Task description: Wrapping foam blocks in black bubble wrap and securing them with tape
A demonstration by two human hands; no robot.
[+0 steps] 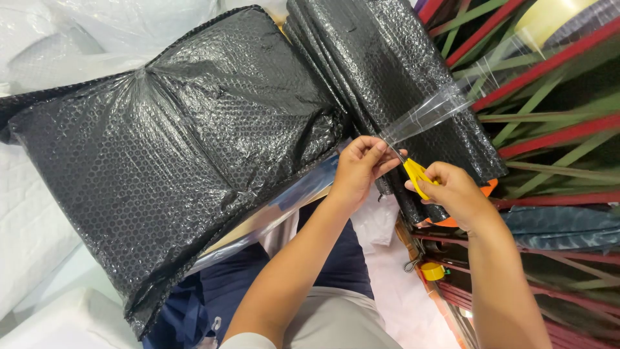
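Note:
A large parcel wrapped in black bubble wrap (174,142) lies across my lap. My left hand (358,169) pinches the end of a strip of clear tape (445,106) that stretches up to a tape roll (549,16) at the top right. My right hand (452,190) holds small yellow-handled scissors (413,171), their blades at the tape just beside my left fingers. A stack of folded black bubble wrap (387,71) lies behind both hands.
A mat with red and green stripes (555,129) covers the right side. White bubble wrap and plastic (58,39) lie at the upper left, white padding (26,226) at the left. A small yellow tape roll (433,271) lies low by the mat.

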